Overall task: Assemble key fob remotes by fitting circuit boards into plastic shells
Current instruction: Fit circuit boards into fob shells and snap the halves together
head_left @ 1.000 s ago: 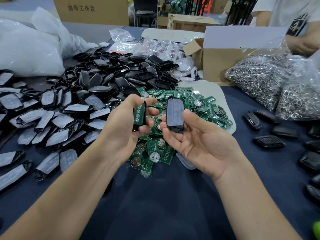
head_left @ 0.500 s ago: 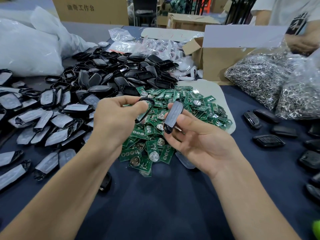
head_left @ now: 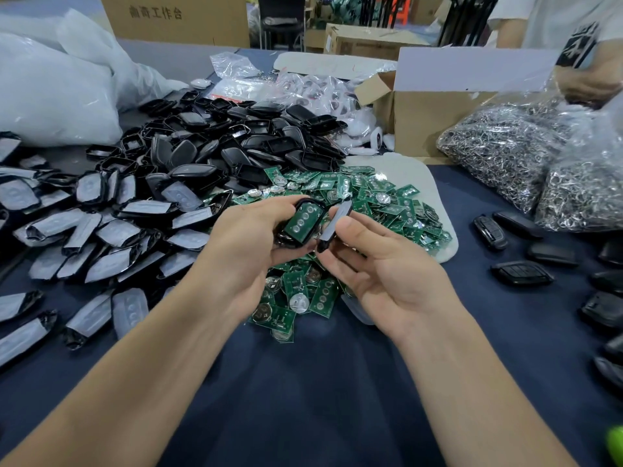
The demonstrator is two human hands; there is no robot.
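At ten o'clock, white plastic bags (head_left: pixel 50 89) slump on the dark blue tabletop (head_left: pixel 320 399). Below them, around nine o'clock, lies a spread of film-wrapped shell halves (head_left: pixel 101 230), and toward eleven o'clock a heap of bare black shells (head_left: pixel 236 146).

Near centre, the left hand (head_left: pixel 249 247) curls its fingers and thumb round a black shell base (head_left: pixel 286 240). A green circuit board (head_left: pixel 303 219) sits in the base face up, its round contacts showing. Just at its three o'clock side, the right hand (head_left: pixel 387 278) pinches a black shell cover (head_left: pixel 337 220) between thumb and fingers. The cover is edge-on and tilted, very near the base; whether the two parts touch I cannot tell.

Behind and beneath both hands, from twelve round to five o'clock of them, spreads a pile of loose circuit boards (head_left: pixel 371 203), partly on a white tray (head_left: pixel 441 210). At one o'clock stands an open cardboard box (head_left: pixel 431 119). At two o'clock sit clear bags of metal rings (head_left: pixel 505 153), with another person's hand (head_left: pixel 586 85) above them. At three o'clock, closed black fobs (head_left: pixel 522 273) lie apart from one another on the tabletop.
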